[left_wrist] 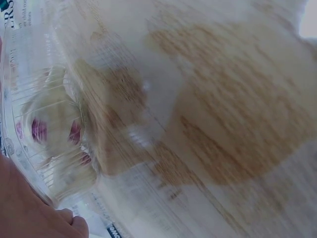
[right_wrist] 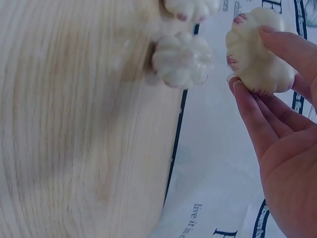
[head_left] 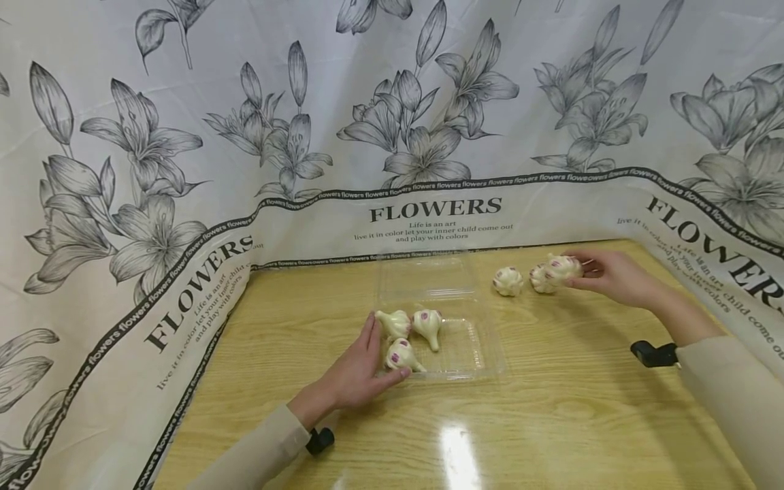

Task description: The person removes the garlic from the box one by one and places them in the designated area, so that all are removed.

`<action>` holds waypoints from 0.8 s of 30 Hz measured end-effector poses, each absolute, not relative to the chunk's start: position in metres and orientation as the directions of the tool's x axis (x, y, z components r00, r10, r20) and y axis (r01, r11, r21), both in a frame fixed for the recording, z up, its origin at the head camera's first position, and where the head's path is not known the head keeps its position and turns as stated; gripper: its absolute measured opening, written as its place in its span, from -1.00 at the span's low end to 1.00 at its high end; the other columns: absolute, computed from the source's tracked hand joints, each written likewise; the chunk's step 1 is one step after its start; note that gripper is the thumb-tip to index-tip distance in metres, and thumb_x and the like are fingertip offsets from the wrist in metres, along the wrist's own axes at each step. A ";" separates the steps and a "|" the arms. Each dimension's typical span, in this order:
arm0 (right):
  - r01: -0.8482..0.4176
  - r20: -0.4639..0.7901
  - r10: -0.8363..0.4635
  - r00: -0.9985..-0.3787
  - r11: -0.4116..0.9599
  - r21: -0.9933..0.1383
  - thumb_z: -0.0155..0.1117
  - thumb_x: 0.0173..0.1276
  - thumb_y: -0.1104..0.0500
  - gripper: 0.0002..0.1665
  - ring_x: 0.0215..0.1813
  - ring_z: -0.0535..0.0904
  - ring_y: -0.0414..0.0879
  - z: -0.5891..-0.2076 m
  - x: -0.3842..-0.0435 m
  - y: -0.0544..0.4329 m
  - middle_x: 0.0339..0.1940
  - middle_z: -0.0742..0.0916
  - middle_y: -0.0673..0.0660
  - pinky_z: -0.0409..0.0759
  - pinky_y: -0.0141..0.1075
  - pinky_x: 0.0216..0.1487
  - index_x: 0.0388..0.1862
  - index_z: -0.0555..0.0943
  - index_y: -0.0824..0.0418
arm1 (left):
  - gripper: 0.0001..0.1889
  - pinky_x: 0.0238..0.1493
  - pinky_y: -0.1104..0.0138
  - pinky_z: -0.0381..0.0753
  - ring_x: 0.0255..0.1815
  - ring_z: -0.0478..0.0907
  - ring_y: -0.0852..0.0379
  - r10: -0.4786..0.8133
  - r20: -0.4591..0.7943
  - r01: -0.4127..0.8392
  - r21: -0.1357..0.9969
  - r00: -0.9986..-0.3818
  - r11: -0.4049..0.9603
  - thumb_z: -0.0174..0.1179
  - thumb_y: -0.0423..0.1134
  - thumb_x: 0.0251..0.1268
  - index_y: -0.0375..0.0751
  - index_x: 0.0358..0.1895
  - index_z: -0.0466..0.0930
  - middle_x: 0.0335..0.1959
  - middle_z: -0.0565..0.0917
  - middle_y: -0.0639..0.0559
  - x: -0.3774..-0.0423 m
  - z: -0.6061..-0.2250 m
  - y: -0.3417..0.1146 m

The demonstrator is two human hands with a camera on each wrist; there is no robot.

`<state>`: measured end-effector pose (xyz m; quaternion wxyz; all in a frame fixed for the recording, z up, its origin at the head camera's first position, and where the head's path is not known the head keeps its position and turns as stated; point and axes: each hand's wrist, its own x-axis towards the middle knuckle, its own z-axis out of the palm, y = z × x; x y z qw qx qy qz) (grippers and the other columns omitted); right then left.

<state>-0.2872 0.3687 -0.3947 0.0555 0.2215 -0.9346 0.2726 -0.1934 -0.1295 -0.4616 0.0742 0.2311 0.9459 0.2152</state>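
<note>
In the head view my left hand (head_left: 353, 371) grips the near-left corner of an open clear plastic box (head_left: 468, 340), thumb along the front edge and fingers at the left side. Three garlic bulbs with purple patches lie in its left half: one garlic bulb (head_left: 395, 324) at the back, another (head_left: 427, 325) beside it, a third (head_left: 401, 354) near the thumb. Over the table at the right, my right hand (head_left: 612, 274) pinches a garlic bulb (right_wrist: 260, 54) between thumb and fingertips. Two more bulbs, a left one (head_left: 508, 281) and a right one (head_left: 540, 278), sit close to it.
The box's clear lid (head_left: 429, 275) lies folded back toward the rear. A white flower-printed cloth (head_left: 437, 218) rises behind and at both sides of the wooden table (head_left: 551, 408). Dark wrist cameras, left (head_left: 320, 441) and right (head_left: 654, 354), stick out below the sleeves.
</note>
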 end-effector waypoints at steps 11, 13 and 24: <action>-0.288 0.096 -0.282 -0.955 0.785 -0.548 0.34 0.50 0.07 -0.22 0.16 0.55 0.52 -0.406 -0.307 0.401 0.28 0.49 0.63 0.59 0.30 0.12 0.47 0.32 0.51 | 0.23 0.59 0.09 0.10 0.64 -0.05 -0.23 0.469 -0.050 0.403 0.436 -0.882 0.805 -0.14 0.57 0.35 -0.37 0.63 -0.41 0.66 -0.43 -0.23 -0.194 -0.462 -0.129; -0.272 0.083 -0.273 -0.958 0.781 -0.562 0.30 0.53 0.06 -0.23 0.20 0.50 0.56 -0.410 -0.309 0.407 0.33 0.44 0.64 0.53 0.36 0.15 0.49 0.30 0.51 | 0.23 0.59 0.10 0.10 0.64 -0.05 -0.24 0.470 -0.051 0.405 0.432 -0.881 0.806 -0.15 0.58 0.35 -0.37 0.63 -0.40 0.66 -0.43 -0.24 -0.194 -0.462 -0.130; -0.210 0.057 -0.228 -0.972 0.733 -0.647 0.29 0.52 0.15 -0.26 0.22 0.48 0.49 -0.432 -0.314 0.417 0.32 0.45 0.63 0.54 -0.48 -0.11 0.48 0.28 0.53 | 0.24 0.59 0.09 0.11 0.63 -0.03 -0.23 0.465 -0.054 0.400 0.432 -0.884 0.808 -0.19 0.61 0.32 -0.34 0.64 -0.41 0.66 -0.43 -0.21 -0.196 -0.464 -0.131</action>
